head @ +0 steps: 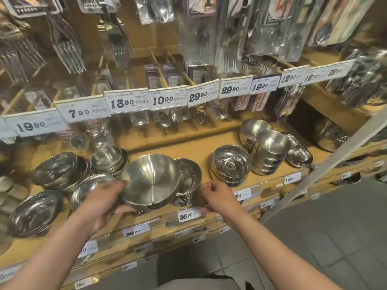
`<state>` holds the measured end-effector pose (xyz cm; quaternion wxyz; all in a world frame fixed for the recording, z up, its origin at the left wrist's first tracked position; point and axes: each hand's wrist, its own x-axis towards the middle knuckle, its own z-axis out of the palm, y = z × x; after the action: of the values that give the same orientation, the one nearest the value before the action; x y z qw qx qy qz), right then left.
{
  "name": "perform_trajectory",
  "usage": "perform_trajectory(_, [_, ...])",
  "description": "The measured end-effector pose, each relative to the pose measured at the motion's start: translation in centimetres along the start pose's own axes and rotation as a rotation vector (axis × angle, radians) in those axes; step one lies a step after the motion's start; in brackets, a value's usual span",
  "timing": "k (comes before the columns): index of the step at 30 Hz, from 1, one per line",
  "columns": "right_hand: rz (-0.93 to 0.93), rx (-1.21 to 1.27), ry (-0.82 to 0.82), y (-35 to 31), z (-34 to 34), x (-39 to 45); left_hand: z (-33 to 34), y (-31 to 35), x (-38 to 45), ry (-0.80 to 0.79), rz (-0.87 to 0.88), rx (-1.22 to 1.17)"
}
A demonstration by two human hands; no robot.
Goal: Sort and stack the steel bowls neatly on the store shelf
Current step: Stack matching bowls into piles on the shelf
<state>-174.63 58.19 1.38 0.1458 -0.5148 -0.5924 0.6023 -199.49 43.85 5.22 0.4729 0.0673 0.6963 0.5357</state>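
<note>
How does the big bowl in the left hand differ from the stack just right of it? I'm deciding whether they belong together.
The big bowl is wide, deep and satin-finished; the stack holds smaller, shinier, shallower bowls. The big bowl is a single piece, tilted toward the camera in the left hand; the stack sits level on the shelf. Both are steel.

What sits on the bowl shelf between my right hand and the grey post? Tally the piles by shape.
round bowl piles: 3
oblong tray piles: 1
Total: 4 piles
</note>
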Motion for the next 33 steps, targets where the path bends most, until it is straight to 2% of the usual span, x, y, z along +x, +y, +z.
perform_trajectory(3, [0.067,0.161,-0.235,0.0,-1.3,-1.5,2.2,-0.7,-0.6,0.009,0.007,-0.007])
perform_trajectory(6, [0.089,0.212,-0.322,0.4,-3.8,-2.7,4.9,-1.4,-1.7,-0.029,-0.009,0.012])
perform_trajectory(12, [0.061,0.240,-0.303,1.9,-11.5,-4.6,11.6,-3.3,-4.8,-0.104,-0.050,-0.026])
perform_trajectory(19, [0.072,0.275,-0.208,4.2,-17.5,-4.0,16.0,-4.9,-8.0,0.018,-0.030,-0.065])
perform_trajectory(28, [0.049,0.148,-0.315,5.0,-16.9,-3.0,16.5,-7.3,-10.8,0.139,-0.001,-0.132])
perform_trajectory(33, [0.044,0.234,-0.393,3.4,-15.3,-3.1,14.3,-8.0,-11.1,0.133,0.019,-0.135])
